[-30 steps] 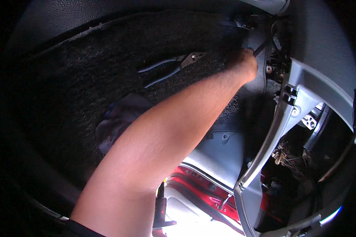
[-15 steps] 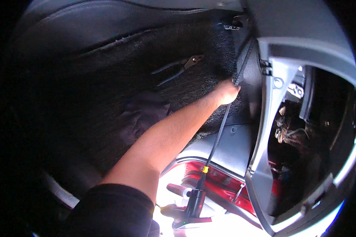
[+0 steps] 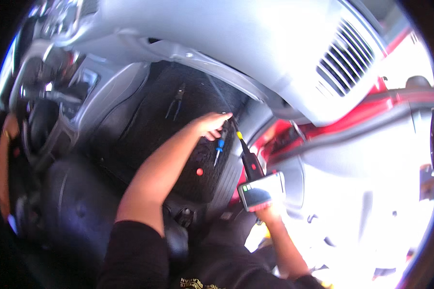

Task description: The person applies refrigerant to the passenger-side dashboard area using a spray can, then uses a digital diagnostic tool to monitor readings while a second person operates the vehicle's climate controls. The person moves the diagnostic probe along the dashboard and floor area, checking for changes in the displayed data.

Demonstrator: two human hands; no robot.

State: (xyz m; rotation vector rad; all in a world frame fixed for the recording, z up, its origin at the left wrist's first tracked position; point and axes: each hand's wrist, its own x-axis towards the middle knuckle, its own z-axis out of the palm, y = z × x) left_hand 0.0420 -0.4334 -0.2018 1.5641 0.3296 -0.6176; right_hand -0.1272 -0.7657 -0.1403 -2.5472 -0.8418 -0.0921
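Inspection scope (image 3: 252, 166) held by right hand (image 3: 270, 213), grip part-hidden; cable (image 3: 235, 124) pinched by half-curled left hand (image 3: 213, 126); could be kinked by sharp bending.

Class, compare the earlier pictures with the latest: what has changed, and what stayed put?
The view has drawn back, bringing in the right hand, which holds a black device with a rectangular screen. The left hand now sits nearer the yellow band on the thin dark cable; blur hides its grip. The blue-handled metal pliers still lie on the black carpet.
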